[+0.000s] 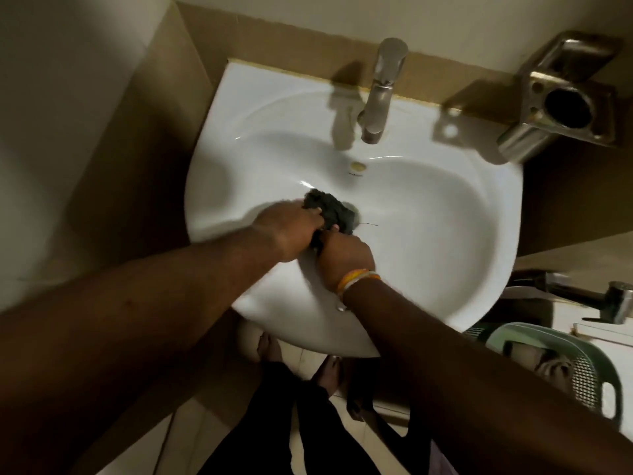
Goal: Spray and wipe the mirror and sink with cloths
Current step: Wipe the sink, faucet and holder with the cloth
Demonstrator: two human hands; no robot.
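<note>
One dark cloth (pixel 330 210), bunched into a lump with no clear long axis, lies at the bottom of the white sink (pixel 445 214), over the drain. Both hands grip it: the left hand (pixel 291 231) from the left, the right hand (pixel 344 257) from the near side, fingers curled round it. One steel faucet (pixel 380 94) points toward the basin. One metal holder (pixel 561 104) hangs on the wall at right. One green basket (pixel 596 368) stands on the tiled floor.

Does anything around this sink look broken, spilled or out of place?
Nothing looks broken or spilled. The only oddity is a thin dark thread or hair lying in the sink just right of the dark cloth, which both hands grip over the drain.
</note>
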